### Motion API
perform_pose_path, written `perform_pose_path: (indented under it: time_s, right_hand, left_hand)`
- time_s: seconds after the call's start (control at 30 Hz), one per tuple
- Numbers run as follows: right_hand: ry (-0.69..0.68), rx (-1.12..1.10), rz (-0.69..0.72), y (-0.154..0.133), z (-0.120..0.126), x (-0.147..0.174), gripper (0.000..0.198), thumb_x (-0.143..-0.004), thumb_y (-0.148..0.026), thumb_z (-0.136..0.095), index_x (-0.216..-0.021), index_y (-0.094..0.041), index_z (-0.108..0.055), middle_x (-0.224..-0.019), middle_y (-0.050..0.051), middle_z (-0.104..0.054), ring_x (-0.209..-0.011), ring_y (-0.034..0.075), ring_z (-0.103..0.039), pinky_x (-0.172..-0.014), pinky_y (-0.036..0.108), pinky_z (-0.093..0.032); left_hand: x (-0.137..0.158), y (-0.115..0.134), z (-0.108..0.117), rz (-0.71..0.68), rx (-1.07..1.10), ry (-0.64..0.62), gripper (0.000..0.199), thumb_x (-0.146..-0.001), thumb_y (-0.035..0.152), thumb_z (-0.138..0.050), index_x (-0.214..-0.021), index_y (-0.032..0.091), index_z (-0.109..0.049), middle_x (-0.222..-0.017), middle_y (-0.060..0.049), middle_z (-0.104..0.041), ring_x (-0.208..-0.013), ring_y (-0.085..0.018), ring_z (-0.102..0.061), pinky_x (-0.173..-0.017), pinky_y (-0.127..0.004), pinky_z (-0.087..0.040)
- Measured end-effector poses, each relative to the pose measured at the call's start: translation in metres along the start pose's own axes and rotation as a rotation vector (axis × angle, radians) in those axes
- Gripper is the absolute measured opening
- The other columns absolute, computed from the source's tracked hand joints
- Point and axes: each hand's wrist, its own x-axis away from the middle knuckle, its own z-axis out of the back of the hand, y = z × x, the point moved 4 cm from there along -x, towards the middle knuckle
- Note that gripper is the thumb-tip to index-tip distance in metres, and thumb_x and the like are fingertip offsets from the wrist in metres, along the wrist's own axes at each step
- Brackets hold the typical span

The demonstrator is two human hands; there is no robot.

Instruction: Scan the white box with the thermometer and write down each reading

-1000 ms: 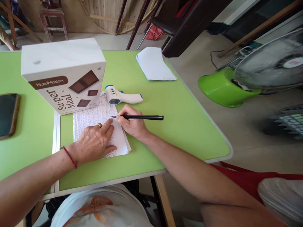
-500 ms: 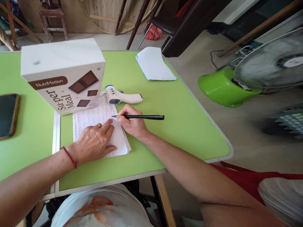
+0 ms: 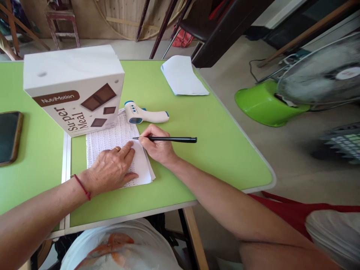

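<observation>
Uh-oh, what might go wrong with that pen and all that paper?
Inky fingers, maybe: the left hand lies on the written sheets, its fingertips close to the tip of the pen in the right hand. The loose papers lie near the table's edge, so a breeze from the fan might blow them off.

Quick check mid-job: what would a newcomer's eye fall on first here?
Most likely the big white NutriMotion box, standing on the green table at the left. Next, the black pen in the right hand, its tip at the handwritten sheets under the left hand. Beyond that hand lies a white-and-blue infrared thermometer.
</observation>
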Motion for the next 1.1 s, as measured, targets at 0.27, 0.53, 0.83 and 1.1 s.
perform_pose_path:
  time_s: [0.27,0.53,0.83,1.1]
  right_hand:
    - [0.019,0.012,-0.036,0.0024,0.0007,-0.0012,0.013,-0.070,-0.021,-0.053,-0.060,-0.023,-0.045,-0.050,-0.006,-0.048,-0.046,0.010,-0.040,-0.047,0.024,-0.035]
    - [0.001,-0.002,-0.022,0.0016,-0.0006,-0.0012,0.015,-0.071,-0.019,-0.053,-0.061,-0.023,-0.043,-0.049,-0.007,-0.046,-0.045,0.009,-0.038,-0.045,0.024,-0.033]
    - [0.038,0.011,-0.015,0.0007,0.0008,-0.0016,0.014,-0.070,-0.019,-0.052,-0.060,-0.023,-0.044,-0.049,-0.006,-0.048,-0.046,0.010,-0.039,-0.046,0.024,-0.034]
    - [-0.011,0.005,-0.034,0.0024,-0.0009,-0.0015,0.014,-0.070,-0.019,-0.053,-0.060,-0.023,-0.042,-0.049,-0.007,-0.046,-0.044,0.009,-0.037,-0.044,0.024,-0.032]
  left_hand:
    - [-0.0004,0.0002,0.0001,-0.003,-0.006,0.000,0.052,-0.088,0.047,-0.060,-0.121,0.007,-0.054,-0.144,-0.018,-0.044,-0.086,-0.026,-0.065,-0.063,-0.039,-0.055]
    - [0.0001,-0.0006,-0.0002,0.005,0.023,0.005,0.051,-0.088,0.046,-0.062,-0.121,0.008,-0.053,-0.143,-0.020,-0.044,-0.089,-0.027,-0.065,-0.063,-0.038,-0.054]
    - [0.0000,-0.0002,-0.0004,0.003,0.010,-0.005,0.053,-0.089,0.047,-0.059,-0.122,0.007,-0.053,-0.144,-0.020,-0.043,-0.089,-0.028,-0.065,-0.063,-0.037,-0.054]
    - [-0.0004,-0.0020,-0.0009,0.008,0.041,0.008,0.053,-0.086,0.046,-0.064,-0.120,0.008,-0.053,-0.142,-0.022,-0.044,-0.090,-0.028,-0.066,-0.064,-0.037,-0.055]
